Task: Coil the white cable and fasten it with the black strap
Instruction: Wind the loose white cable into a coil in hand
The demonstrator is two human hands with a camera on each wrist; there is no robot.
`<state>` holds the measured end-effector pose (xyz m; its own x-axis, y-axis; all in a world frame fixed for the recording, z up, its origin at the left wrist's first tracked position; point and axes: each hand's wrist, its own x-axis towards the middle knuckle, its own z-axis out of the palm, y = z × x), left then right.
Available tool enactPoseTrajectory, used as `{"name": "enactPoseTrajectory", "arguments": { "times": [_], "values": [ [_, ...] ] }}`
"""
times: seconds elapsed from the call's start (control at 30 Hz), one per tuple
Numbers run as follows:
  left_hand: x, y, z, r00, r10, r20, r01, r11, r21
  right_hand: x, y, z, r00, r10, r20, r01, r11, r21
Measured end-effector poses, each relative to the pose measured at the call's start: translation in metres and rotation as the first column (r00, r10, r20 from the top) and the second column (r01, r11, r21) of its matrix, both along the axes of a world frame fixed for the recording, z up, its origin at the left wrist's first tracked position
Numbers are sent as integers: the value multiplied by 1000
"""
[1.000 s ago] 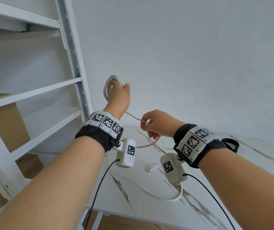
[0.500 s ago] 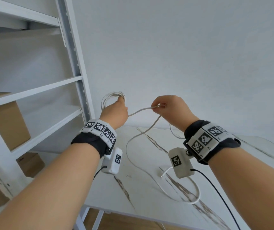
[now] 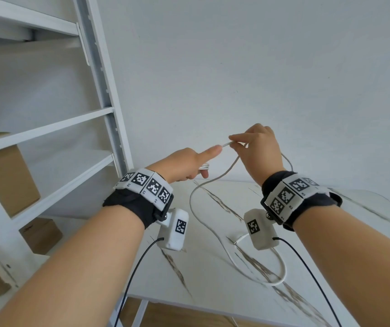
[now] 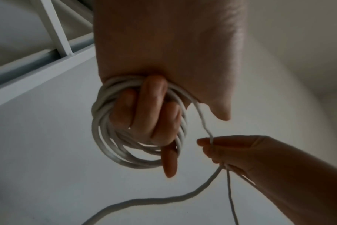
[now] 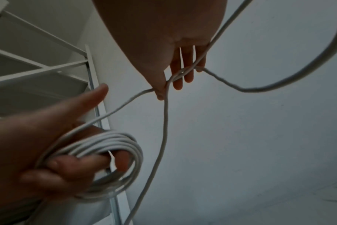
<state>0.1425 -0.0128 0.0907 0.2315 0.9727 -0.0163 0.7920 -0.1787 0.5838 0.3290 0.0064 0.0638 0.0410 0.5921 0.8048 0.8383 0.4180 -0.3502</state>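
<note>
My left hand (image 3: 189,165) grips a coil of several turns of white cable (image 4: 106,137), its fingers curled through the loops and its thumb stuck out towards the right hand. The coil (image 5: 106,146) also shows in the right wrist view. Just right of it, my right hand (image 3: 255,147) pinches the running strand (image 5: 165,106) between thumb and fingers. From there the loose cable (image 3: 198,192) hangs down to the table and ends in a loop (image 3: 281,277) with a plug end (image 3: 237,241). No black strap is visible.
A marble-patterned white table (image 3: 212,291) lies below the hands. A white metal shelf rack (image 3: 104,90) stands at the left, with cardboard boxes (image 3: 7,175) on and under its shelves. A plain white wall is behind. Black wrist-camera leads (image 3: 137,267) hang from both wrists.
The left hand has dropped and turned so the coil now hangs below it. The right hand has risen and moved close to the left thumb, pulling more cable up off the table.
</note>
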Motion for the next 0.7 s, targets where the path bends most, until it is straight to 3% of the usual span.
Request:
{"name": "enactPoseTrajectory", "arguments": {
  "times": [0.13,0.2,0.3,0.37,0.53,0.7],
  "values": [
    [2,-2,3,996,-34,82,34,999,8,-1,-1,-9,942,-210,263,186,976,114],
    [-1,-2,5,982,-30,187,32,999,-11,0,-3,-10,927,-200,317,227,973,-50],
    [-3,-2,7,943,-3,332,9,1000,-15,3,-4,-11,941,-176,289,265,914,-308],
    [-3,-2,9,897,37,440,-49,999,15,4,-5,-14,950,-167,262,261,887,-381],
    [-8,0,17,723,120,681,-222,973,64,12,-4,-21,971,-187,148,231,889,-395],
    [-15,0,26,602,180,778,-408,907,106,25,4,-29,965,-253,71,256,838,-483]
  ]
}}
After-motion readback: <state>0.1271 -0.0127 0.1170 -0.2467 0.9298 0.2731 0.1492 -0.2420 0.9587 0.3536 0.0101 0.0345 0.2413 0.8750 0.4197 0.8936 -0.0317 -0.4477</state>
